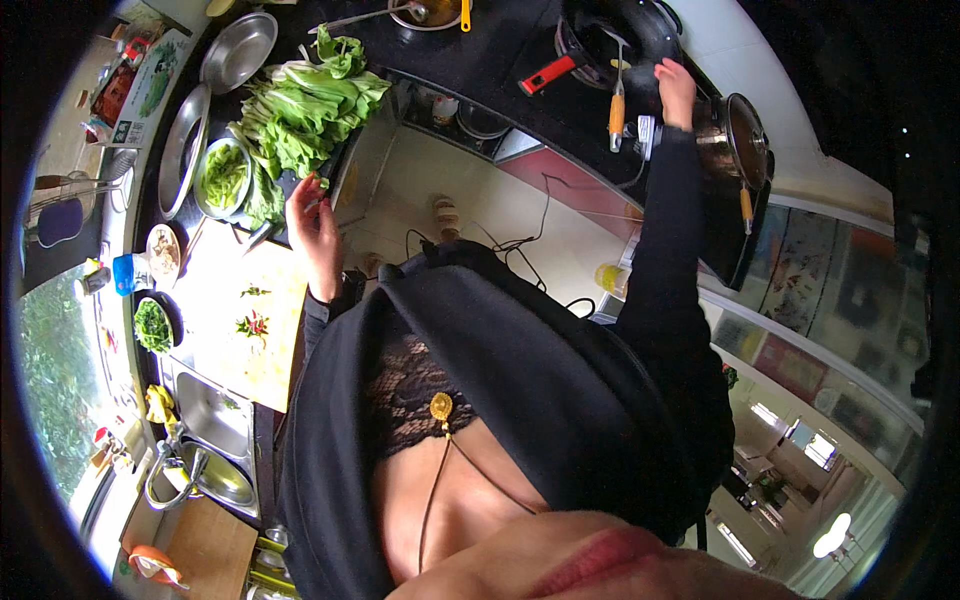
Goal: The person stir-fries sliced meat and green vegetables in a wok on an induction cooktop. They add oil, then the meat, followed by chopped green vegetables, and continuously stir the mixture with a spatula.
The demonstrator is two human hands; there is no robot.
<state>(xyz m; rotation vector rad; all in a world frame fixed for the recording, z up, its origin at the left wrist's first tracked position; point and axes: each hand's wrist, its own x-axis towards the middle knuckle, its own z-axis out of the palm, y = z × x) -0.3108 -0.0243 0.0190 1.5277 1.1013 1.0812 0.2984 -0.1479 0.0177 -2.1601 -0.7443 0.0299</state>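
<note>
My left hand [313, 236] is raised at the counter's edge, beside a pile of leafy greens [304, 109], its fingers apart and apparently holding nothing. Behind it a cutting board [277, 352] bears chopped red and green peppers [253, 324]. Over on the cooktop side, my right hand [676, 90] is stretched out near the rim of a black wok [651, 37]; whether it touches the wok I cannot tell, and its fingers look slightly curled. A spatula with a wooden handle [616, 120] leans out of the wok, whose red handle [547, 75] points towards the greens.
A lidded pot [742, 139] stands right of my right arm. Past the greens are steel bowls [238, 52] and a bowl of cut green vegetables [223, 176]. A double sink [217, 420] lies beyond the board. Cables [517, 244] trail on the floor.
</note>
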